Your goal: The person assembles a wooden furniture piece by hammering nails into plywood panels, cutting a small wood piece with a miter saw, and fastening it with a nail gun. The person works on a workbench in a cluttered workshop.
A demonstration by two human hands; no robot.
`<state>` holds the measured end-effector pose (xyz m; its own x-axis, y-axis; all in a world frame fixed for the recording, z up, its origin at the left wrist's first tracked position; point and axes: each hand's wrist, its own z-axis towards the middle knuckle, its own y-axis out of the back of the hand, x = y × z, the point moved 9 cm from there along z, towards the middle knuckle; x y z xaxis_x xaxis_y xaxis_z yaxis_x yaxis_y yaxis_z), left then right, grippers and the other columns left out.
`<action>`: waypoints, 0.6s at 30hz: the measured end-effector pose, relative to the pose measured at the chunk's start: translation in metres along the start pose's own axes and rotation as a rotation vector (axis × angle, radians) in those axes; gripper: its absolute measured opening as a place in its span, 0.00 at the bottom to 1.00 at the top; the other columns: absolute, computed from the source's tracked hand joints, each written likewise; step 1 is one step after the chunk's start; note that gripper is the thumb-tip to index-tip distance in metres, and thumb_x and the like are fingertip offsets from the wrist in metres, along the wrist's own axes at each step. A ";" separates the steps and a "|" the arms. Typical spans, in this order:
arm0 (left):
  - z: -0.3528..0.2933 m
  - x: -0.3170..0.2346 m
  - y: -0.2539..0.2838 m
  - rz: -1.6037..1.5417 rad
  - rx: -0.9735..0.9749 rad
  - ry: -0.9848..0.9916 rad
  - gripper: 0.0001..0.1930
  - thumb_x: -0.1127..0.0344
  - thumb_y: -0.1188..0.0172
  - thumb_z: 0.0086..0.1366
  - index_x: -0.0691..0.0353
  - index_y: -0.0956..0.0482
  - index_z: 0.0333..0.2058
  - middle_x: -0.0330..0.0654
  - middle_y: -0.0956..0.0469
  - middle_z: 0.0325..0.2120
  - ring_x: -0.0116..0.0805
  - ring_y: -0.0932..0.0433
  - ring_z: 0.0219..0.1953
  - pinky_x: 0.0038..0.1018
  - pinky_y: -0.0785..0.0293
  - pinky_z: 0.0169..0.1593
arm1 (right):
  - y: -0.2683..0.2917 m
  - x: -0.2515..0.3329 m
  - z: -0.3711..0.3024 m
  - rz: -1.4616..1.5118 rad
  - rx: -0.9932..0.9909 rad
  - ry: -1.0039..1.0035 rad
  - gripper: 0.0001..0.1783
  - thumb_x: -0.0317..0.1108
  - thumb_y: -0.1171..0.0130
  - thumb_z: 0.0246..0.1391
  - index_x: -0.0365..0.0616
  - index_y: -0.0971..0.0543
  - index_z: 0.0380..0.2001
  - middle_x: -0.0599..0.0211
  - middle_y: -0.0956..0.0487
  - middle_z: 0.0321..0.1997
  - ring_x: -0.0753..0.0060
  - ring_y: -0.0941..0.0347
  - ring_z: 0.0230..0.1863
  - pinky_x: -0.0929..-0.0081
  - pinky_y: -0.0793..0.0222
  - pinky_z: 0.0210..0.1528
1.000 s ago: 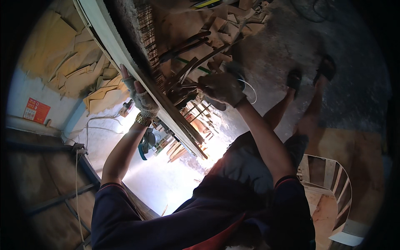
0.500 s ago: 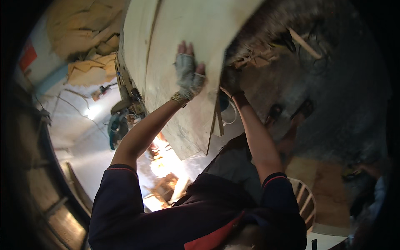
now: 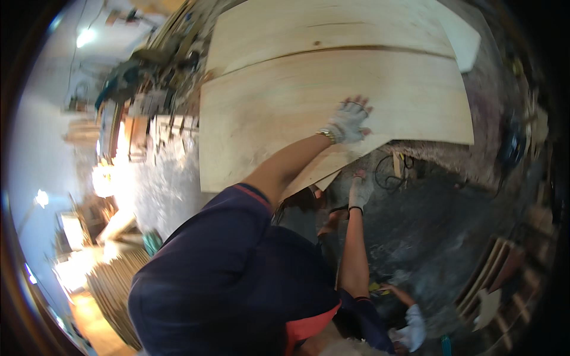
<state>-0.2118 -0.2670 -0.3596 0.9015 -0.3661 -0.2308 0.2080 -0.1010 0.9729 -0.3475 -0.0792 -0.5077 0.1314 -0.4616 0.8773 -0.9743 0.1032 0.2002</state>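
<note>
Pale plywood sheets [image 3: 261, 118] lie spread in front of me, one overlapping another along a long dark seam. My left hand [image 3: 349, 121], in a fingerless light glove with a metal watchband at the wrist, rests flat on the nearer sheet, fingers spread. Just off that sheet's near edge is my right hand [image 3: 360, 191], also gloved, with a dark band at the wrist. It looks apart from the wood, and blur hides how its fingers are bent. A smaller angled wood piece [image 3: 328, 180] sticks out beneath the near edge.
Power tools and clutter [image 3: 127, 77] sit left of the sheets, beside small wood blocks [image 3: 173, 127]. A black cable [image 3: 389, 178] coils by the near edge. Stacked boards [image 3: 116, 291] stand at lower left, more boards [image 3: 487, 273] at right. Another person's sleeve [image 3: 414, 329] shows at the bottom.
My view has swung, and the sheets now lie across it. My left hand stays on the plywood. The right hand, earlier at the sheet's edge, now shows off it, nearer my body.
</note>
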 end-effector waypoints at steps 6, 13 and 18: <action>-0.052 -0.019 0.024 -0.566 0.045 0.139 0.42 0.40 0.43 0.69 0.59 0.40 0.73 0.53 0.47 0.76 0.50 0.53 0.79 0.47 0.56 0.79 | 0.038 0.050 0.036 0.431 -0.060 -0.259 0.28 0.51 0.48 0.72 0.40 0.27 0.63 0.54 0.18 0.47 0.60 0.21 0.39 0.65 0.26 0.42; -0.305 0.008 0.045 -0.170 0.283 0.212 0.53 0.36 0.36 0.61 0.56 0.47 0.76 0.56 0.56 0.78 0.54 0.60 0.81 0.49 0.64 0.80 | 0.029 0.115 0.081 0.343 0.169 -0.335 0.26 0.58 0.44 0.70 0.43 0.25 0.49 0.63 0.23 0.41 0.63 0.27 0.38 0.61 0.28 0.38; -0.379 0.065 0.033 0.129 -0.011 0.424 0.43 0.53 0.36 0.61 0.55 0.39 0.73 0.52 0.44 0.75 0.53 0.49 0.78 0.49 0.53 0.78 | 0.030 0.114 0.099 0.242 0.110 -0.323 0.24 0.57 0.39 0.68 0.45 0.25 0.38 0.64 0.25 0.40 0.63 0.29 0.36 0.61 0.29 0.36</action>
<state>-0.0023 0.0567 -0.3371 0.9959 0.0368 -0.0828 0.0852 -0.0682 0.9940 -0.3793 -0.2158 -0.4446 -0.1513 -0.6899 0.7080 -0.9860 0.1563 -0.0584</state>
